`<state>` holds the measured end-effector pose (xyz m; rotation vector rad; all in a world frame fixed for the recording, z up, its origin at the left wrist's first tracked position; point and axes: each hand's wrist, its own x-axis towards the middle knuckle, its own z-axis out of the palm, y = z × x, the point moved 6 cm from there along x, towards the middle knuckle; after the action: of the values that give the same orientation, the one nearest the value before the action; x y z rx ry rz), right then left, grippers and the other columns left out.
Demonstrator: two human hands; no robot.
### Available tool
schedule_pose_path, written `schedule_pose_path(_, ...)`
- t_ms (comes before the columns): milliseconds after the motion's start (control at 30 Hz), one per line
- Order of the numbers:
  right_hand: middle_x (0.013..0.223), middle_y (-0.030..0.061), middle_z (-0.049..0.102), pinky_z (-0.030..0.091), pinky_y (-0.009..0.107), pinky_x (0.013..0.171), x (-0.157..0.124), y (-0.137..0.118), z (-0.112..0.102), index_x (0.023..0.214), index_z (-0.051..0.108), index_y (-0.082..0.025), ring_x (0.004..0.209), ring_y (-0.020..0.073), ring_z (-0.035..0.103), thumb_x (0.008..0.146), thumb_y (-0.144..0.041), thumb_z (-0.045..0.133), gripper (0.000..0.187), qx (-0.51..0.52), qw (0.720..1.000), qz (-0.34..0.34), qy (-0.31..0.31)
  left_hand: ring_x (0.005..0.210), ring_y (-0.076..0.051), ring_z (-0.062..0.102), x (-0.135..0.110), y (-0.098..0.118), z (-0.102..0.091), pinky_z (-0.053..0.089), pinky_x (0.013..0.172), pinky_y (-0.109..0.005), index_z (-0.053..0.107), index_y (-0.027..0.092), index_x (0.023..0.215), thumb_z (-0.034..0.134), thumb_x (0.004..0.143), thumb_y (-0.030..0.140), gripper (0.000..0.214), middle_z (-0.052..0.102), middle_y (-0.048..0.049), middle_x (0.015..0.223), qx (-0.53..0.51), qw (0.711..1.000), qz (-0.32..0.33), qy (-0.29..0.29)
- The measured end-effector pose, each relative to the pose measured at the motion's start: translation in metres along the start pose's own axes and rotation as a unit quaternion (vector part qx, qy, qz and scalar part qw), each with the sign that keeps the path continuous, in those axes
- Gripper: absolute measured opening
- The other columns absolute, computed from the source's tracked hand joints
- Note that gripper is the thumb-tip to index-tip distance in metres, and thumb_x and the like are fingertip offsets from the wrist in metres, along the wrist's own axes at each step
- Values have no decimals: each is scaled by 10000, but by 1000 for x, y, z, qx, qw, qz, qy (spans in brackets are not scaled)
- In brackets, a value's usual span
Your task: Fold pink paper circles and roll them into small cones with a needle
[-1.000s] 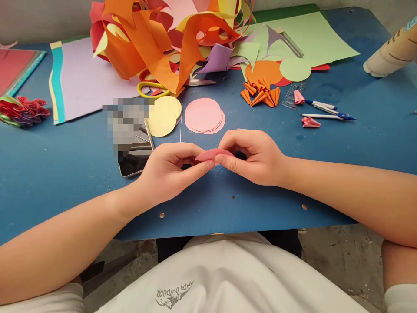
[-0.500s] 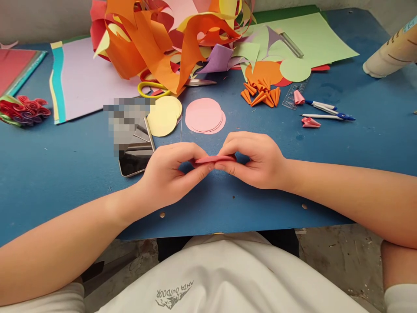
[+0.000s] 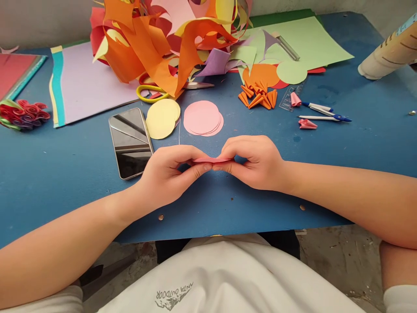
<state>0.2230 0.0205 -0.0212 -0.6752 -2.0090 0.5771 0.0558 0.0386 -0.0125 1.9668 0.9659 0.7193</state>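
Firstly, blue tabletop (image 3: pixel 358 148), bearing all items. Tangled heap of orange, yellow and pink cut-paper scraps (image 3: pixel 169 43), at 12 o'clock, far edge. Black glossy smartphone (image 3: pixel 130 142), face up, at 10 o'clock from the hands, just beside a stack of pale yellow paper circles (image 3: pixel 161 119). Stack of pink paper circles (image 3: pixel 202 118), at 12 o'clock from the hands, near. Left hand (image 3: pixel 169 171) and right hand (image 3: pixel 254 163), fingertips meeting at table centre, each pinching one end of the flat folded pink paper piece (image 3: pixel 211 160), held level between them.
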Motion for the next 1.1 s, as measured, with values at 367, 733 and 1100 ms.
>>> schedule_pose_path(367, 770, 16, 744, 520, 216, 654, 0, -3, 2, 881, 700, -177, 685, 108, 648, 953, -187, 733, 80, 2, 1000, -16, -6, 636, -157, 641, 0, 6, 1, 502, 616, -281, 705, 241, 767, 647, 844, 190, 109, 737, -5, 718, 94, 995, 31, -28)
schedule_pose_path(733, 597, -43, 567, 362, 224, 535, 0, 0, 1, 685, 535, -192, 549, 86, 455, 895, -192, 767, 313, -47, 999, 11, 7, 648, -152, 641, -3, 11, -1, 496, 615, -267, 719, 227, 781, 636, 841, 147, 130, 722, -6, 717, 111, 992, 56, -11)
schedule_pose_path(1100, 626, -14, 630, 401, 231, 552, 4, 6, -1, 709, 605, -181, 557, 91, 500, 946, -357, 749, 328, 2, 998, 66, 2, 647, -154, 651, 0, 6, -5, 505, 604, -275, 722, 231, 800, 664, 855, 170, 100, 748, -11, 743, 124, 991, 54, 18)
